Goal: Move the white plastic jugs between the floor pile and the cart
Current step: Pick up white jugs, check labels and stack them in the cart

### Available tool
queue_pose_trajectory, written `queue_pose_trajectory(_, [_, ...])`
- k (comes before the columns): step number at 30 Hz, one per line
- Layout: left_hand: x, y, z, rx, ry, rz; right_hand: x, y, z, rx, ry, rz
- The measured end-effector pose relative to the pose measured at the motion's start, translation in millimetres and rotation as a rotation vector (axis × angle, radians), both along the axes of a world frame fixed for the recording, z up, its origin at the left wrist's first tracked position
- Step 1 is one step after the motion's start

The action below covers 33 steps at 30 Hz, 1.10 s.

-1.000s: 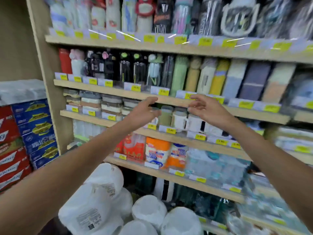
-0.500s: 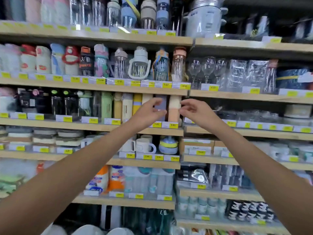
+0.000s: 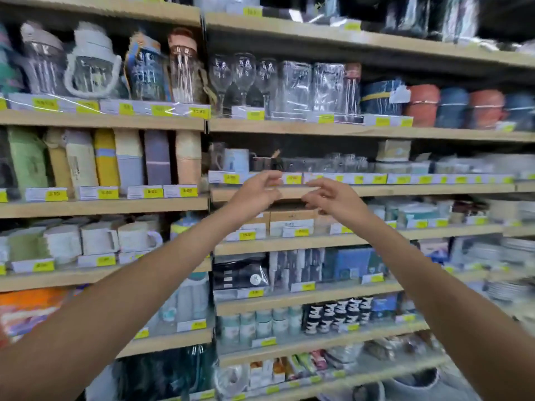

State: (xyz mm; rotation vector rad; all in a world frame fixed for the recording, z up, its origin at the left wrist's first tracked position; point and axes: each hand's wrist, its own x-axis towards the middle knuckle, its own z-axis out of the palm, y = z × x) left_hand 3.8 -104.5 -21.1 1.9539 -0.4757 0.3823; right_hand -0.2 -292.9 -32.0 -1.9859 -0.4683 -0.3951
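Observation:
Both my arms reach forward at chest height in front of store shelving. My left hand (image 3: 256,192) and my right hand (image 3: 333,199) hover close together, fingers loosely bent, and neither holds anything. They are in front of a wooden shelf edge (image 3: 405,190) with yellow price tags. No white plastic jug and no cart appear in this view.
Wooden shelves fill the view: water bottles (image 3: 92,65) and stemmed glasses (image 3: 243,73) up high, mugs (image 3: 136,235) at left, boxed goods and small jars (image 3: 260,322) lower down. A grey round object (image 3: 419,386) lies at the bottom right. The picture is motion-blurred.
The view has swung right and up along the shelves; the white jugs at the bottom edge have left the frame. Both hands stay raised, empty and close together.

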Motion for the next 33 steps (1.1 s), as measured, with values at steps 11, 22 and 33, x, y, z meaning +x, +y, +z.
queue_pose_trajectory(11, [177.5,-267.9,-74.2,0.029,0.150,-0.297,114.5,-259.7,-74.7,0.070,0.240,-0.266])
queue_pose_trajectory(22, [279.2,-542.8,-167.6,0.129,0.445,-0.525,170.2,-511.8,-159.3,0.197,0.436,-0.530])
queue_pose_trajectory(33, [330.7,-846.6,-240.0,0.235,0.661,-0.605,217.5,-801.9,-228.9,0.239,0.549,-0.642])
